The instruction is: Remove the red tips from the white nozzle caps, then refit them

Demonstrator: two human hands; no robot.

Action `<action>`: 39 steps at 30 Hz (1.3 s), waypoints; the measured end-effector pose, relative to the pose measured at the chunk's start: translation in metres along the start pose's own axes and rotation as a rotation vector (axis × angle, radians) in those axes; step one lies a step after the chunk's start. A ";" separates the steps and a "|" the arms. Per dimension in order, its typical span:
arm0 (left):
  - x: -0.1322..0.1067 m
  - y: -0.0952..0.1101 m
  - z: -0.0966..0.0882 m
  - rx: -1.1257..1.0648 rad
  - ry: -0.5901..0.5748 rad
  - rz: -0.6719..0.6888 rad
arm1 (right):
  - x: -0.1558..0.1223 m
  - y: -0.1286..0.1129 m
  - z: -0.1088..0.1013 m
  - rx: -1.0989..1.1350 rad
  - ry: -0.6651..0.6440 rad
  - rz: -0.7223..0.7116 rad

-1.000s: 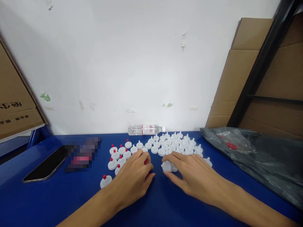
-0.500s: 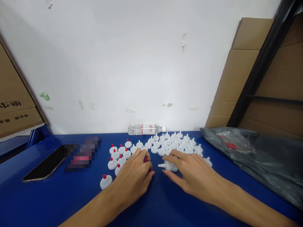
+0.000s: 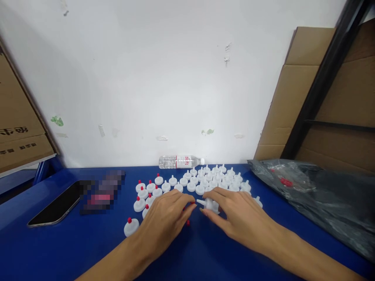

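Note:
My left hand [image 3: 167, 215] pinches a small red tip cap [image 3: 192, 203] between thumb and forefinger. Facing it, my right hand [image 3: 240, 210] grips a white nozzle cap [image 3: 210, 204] on its side, the bare spout pointing left. A narrow gap lies between the red cap and the spout's end. Another red tip cap [image 3: 188, 223] lies on the blue table just below my left fingers. White nozzle caps with red tips [image 3: 139, 204] stand upright left of my left hand, some partly hidden by it. Behind my hands stand several white nozzle caps with bare spouts [image 3: 200, 189].
A clear plastic bottle [image 3: 181, 162] lies against the wall. On the left are a phone [image 3: 57, 205] and a blurred dark item [image 3: 102, 193]. Dark plastic sheeting [image 3: 322, 207], with a clear bag of red pieces [image 3: 288, 182] on it, covers the right side.
My left hand has moved slightly right, bringing a red tip cap up to the spout. My right hand still holds the nozzle cap, its spout now tilted a little upward.

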State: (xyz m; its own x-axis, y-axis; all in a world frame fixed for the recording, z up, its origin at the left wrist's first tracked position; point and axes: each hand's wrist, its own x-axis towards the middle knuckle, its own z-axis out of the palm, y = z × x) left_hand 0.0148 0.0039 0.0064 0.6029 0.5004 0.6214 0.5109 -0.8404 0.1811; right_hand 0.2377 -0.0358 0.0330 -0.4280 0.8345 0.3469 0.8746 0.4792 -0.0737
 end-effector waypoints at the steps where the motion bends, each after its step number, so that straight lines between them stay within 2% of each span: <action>1: 0.000 -0.001 -0.001 0.001 0.020 0.030 | 0.000 0.000 0.000 0.021 0.001 0.003; 4: -0.001 0.000 -0.003 0.010 0.062 0.088 | -0.001 0.000 0.002 0.060 0.018 -0.030; 7: 0.000 0.003 -0.006 0.013 0.070 0.084 | -0.002 -0.002 0.006 0.070 0.047 -0.080; 16: -0.002 0.000 -0.010 -0.032 0.076 0.083 | -0.003 -0.003 0.005 0.168 0.134 -0.101; 22: -0.004 -0.006 -0.007 -0.134 0.145 0.013 | -0.002 -0.005 0.007 0.390 0.163 -0.117; 28: -0.003 -0.005 -0.012 -0.184 -0.022 0.058 | -0.004 -0.007 0.011 0.457 0.252 -0.188; 39: -0.004 0.003 -0.016 -0.343 -0.023 -0.023 | -0.009 -0.011 0.012 0.368 0.332 -0.271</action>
State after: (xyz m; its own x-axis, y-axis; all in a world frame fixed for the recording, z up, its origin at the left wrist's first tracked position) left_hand 0.0040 -0.0042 0.0164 0.6094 0.5211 0.5977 0.2911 -0.8481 0.4426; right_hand 0.2287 -0.0453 0.0195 -0.4795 0.5669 0.6699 0.5807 0.7773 -0.2421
